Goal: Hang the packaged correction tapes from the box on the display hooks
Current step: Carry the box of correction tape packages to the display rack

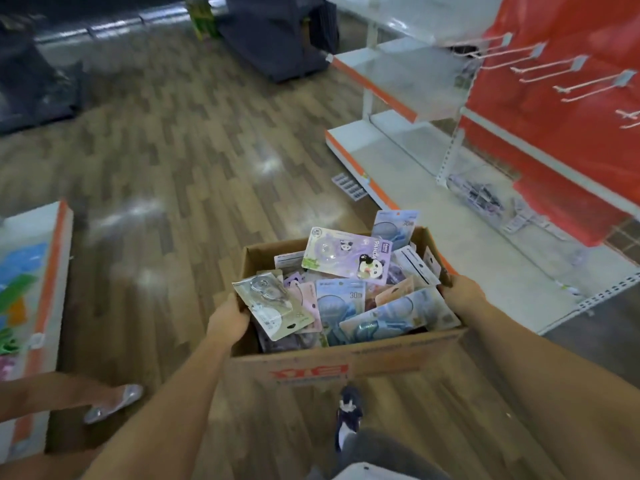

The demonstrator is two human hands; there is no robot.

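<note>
"PANDA" on purple pack [347,255]; "30m" on blue pack [341,301].

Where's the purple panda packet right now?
The purple panda packet lies on top of the pile in the brown cardboard box, towards its far side.

A glossy wood-pattern plank floor [166,161] fills most of the view, with pale glare patches on it. At the far right stand white metal shelves with orange front strips [391,81]. A small grey blister strip [349,187] lies on the floor just beside the lowest shelf's corner. On the near left stands a low white display unit with an orange edge [52,271], colourful shapes on its top. A silvery flat shoe [114,403] shows near it, on another person's foot. Far back sit a dark fabric-covered bulk [273,36] and a blurred green-yellow item [201,15]. Near the bottom is a dark shoe [349,410].
</note>
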